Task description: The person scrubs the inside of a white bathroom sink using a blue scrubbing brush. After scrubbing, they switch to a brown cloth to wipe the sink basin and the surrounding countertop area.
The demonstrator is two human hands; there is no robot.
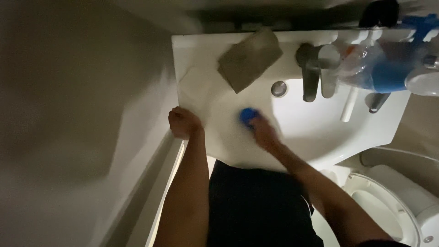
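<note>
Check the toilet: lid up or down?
Up. The toilet at lower right shows its open bowl inside the seat ring, with the lid raised behind it.

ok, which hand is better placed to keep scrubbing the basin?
Right. The right hand already presses the blue scrubber inside the sink; the left hand is closed on the sink's left edge.

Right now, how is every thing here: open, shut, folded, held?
Left hand: closed in a fist, resting on the sink's left edge.
Right hand: pressing a blue scrubber against the sink, blurred.
Grey cloth: lying flat on the sink's back ledge, untouched.
Tap: no water seen running.
Toilet: lid up, bowl open.
Blue spray bottle: on the right ledge, too blurred to say how it sits.
</note>
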